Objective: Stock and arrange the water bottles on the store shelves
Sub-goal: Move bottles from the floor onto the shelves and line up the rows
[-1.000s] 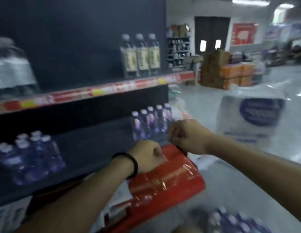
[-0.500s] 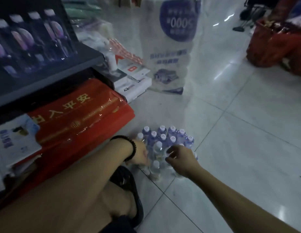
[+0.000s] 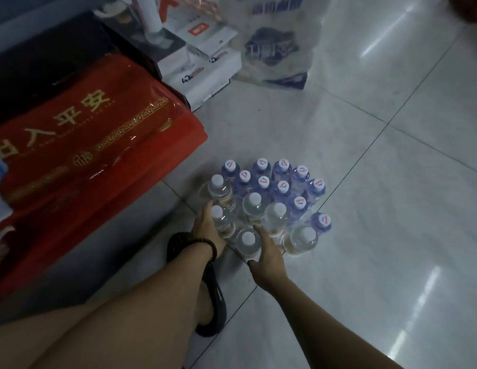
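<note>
A: Clear plastic water bottles with plain white caps (image 3: 248,239) stand nearest on the pale tiled floor (image 3: 365,182), just ahead of a black sandal (image 3: 210,302). Full, I'd judge, so heavy for their size, smooth and apt to slip; grip the body below the shoulder, not the cap.

B: And the hands?

A: The left hand (image 3: 208,230) is curled round a bottle on the near left. The right hand (image 3: 268,258) is half open, fingers cupping the nearest bottle's right side; whether it grips yet is hard to tell in this dim light.

B: Farther out?

A: Bluish bottles with logo caps (image 3: 281,187) touch the clear ones. Left lies a red plastic-wrapped pack (image 3: 98,123); far off, a white printed sack (image 3: 274,49).
</note>
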Motion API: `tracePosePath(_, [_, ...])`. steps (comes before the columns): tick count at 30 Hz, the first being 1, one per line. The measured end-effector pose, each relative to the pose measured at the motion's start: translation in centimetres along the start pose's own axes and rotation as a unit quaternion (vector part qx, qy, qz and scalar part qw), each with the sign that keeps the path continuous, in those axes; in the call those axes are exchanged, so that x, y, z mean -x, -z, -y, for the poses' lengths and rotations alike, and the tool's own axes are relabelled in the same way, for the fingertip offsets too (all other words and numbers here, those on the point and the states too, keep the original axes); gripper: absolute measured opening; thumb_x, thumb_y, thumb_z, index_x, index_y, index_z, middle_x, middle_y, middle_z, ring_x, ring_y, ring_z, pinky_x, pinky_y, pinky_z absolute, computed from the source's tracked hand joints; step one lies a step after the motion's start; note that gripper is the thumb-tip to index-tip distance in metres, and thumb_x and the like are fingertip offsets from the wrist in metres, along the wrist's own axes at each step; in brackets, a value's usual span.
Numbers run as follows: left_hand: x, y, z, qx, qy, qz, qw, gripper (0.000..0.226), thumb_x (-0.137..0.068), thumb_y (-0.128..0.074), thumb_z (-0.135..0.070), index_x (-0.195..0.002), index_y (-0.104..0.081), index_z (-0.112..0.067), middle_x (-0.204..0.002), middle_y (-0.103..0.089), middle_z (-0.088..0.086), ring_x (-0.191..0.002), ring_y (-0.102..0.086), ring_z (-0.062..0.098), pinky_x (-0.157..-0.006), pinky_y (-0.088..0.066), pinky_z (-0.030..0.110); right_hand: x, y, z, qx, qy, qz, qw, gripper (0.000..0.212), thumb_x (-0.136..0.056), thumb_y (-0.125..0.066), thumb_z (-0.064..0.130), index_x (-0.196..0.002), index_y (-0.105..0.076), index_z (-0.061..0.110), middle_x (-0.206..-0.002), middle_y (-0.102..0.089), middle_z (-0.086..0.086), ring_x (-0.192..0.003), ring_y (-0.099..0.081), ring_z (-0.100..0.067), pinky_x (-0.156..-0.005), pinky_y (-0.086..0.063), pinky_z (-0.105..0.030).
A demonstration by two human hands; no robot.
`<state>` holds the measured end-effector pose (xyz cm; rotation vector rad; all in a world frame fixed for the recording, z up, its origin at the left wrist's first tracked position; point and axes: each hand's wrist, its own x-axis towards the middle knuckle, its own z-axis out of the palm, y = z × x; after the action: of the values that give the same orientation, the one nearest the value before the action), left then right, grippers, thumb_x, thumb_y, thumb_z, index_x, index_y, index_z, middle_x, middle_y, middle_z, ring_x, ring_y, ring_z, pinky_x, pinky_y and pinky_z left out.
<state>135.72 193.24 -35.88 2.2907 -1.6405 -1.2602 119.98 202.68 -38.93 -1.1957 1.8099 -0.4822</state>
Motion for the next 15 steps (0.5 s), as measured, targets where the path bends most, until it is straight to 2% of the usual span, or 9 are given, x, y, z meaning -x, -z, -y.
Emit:
tracePosePath(2, [-1.8, -0.1, 1.2, 0.018, -0.052, -0.009, 0.998, 0.096, -0.068, -0.087, -0.037, -0.146, -0.034, -0.056, -0.141, -0.058, -0.011, -0.125, -0.061, 0.017, -0.104, -0.054, 0.040, -1.1, -0.5, -0.4, -0.006, 0.011, -0.015, 1.000, 0.083, -0.075, -0.088, 0.020, -0.147, -0.048, 0.035, -0.141, -0.061, 0.007, -0.127, -0.058, -0.016, -0.102, -0.046, -0.028])
tracePosePath(4, [-2.0, 0.9, 1.2, 0.018, -0.060, -0.018, 0.998, 0.075, -0.073, -0.086, -0.032, -0.135, -0.048, -0.050, -0.132, -0.064, -0.010, -0.118, -0.064, 0.017, -0.100, -0.054, 0.036, -1.7, -0.6, -0.5, -0.022, 0.012, -0.019, 1.000, 0.072, -0.073, -0.088, 0.027, -0.133, -0.050, 0.042, -0.126, -0.065, 0.016, -0.113, -0.063, -0.012, -0.090, -0.049, -0.027])
tracePosePath(6, [-2.1, 1.5, 1.5, 0.005, -0.071, -0.019, 0.997, 0.064, -0.072, -0.087, -0.038, -0.124, -0.052, -0.048, -0.122, -0.067, -0.009, -0.110, -0.066, 0.018, -0.095, -0.056, 0.037, -2.2, -0.8, -0.5, -0.028, 0.010, -0.019, 0.999, 0.069, -0.070, -0.088, 0.036, -0.124, -0.046, 0.043, -0.117, -0.065, 0.018, -0.105, -0.065, -0.013, -0.084, -0.052, -0.030])
tracePosePath(8, [-1.7, 1.3, 2.1, -0.019, -0.076, -0.034, 0.996, 0.067, -0.067, -0.091, -0.050, -0.118, -0.048, -0.042, -0.119, -0.065, -0.004, -0.107, -0.065, 0.020, -0.090, -0.056, 0.037, -2.5, -1.6, -0.1, -0.023, -0.004, -0.038, 0.999, 0.075, -0.063, -0.091, 0.053, -0.120, -0.044, 0.041, -0.113, -0.065, 0.017, -0.101, -0.065, -0.013, -0.081, -0.057, -0.037])
tracePosePath(10, [-1.0, 0.7, 2.7, -0.046, -0.057, -0.052, 0.996, 0.083, -0.060, -0.095, -0.055, -0.121, -0.044, -0.029, -0.125, -0.059, 0.004, -0.112, -0.062, 0.026, -0.091, -0.054, 0.039, -2.7, -2.6, 0.2, -0.037, -0.026, -0.084, 0.996, 0.078, -0.059, -0.089, 0.068, -0.114, -0.044, 0.037, -0.109, -0.065, 0.015, -0.099, -0.066, -0.014, -0.080, -0.059, -0.042])
tracePosePath(12, [-0.5, 0.1, 3.4, -0.037, -0.043, -0.036, 0.998, 0.093, -0.055, -0.099, -0.048, -0.123, -0.041, -0.023, -0.132, -0.052, 0.005, -0.117, -0.059, 0.027, -0.095, -0.052, 0.040, -2.9, -3.5, 0.3, -0.056, -0.015, -0.118, 0.991, 0.079, -0.060, -0.090, 0.067, -0.119, -0.048, 0.033, -0.113, -0.065, 0.011, -0.105, -0.064, -0.016, -0.085, -0.057, -0.041])
tracePosePath(14, [-0.6, 0.0, 4.4, -0.010, -0.061, 0.006, 0.998, 0.100, -0.057, -0.099, -0.037, -0.136, -0.038, -0.029, -0.139, -0.051, 0.000, -0.122, -0.058, 0.025, -0.100, -0.052, 0.039, -3.1, -3.9, -0.1, -0.051, 0.014, -0.101, 0.994, 0.081, -0.065, -0.091, 0.052, -0.133, -0.050, 0.035, -0.128, -0.062, 0.007, -0.117, -0.058, -0.015, -0.094, -0.051, -0.032])
tracePosePath(15, [-0.8, 0.0, 4.8, -0.010, -0.074, 0.029, 0.997, 0.097, -0.061, -0.096, -0.030, -0.140, -0.040, -0.034, -0.137, -0.055, -0.005, -0.123, -0.059, 0.022, -0.100, -0.052, 0.034, -3.1, -3.9, -0.3, -0.045, 0.022, -0.082, 0.995, 0.077, -0.068, -0.090, 0.046, -0.135, -0.051, 0.041, -0.131, -0.061, 0.009, -0.119, -0.058, -0.012, -0.094, -0.048, -0.026])
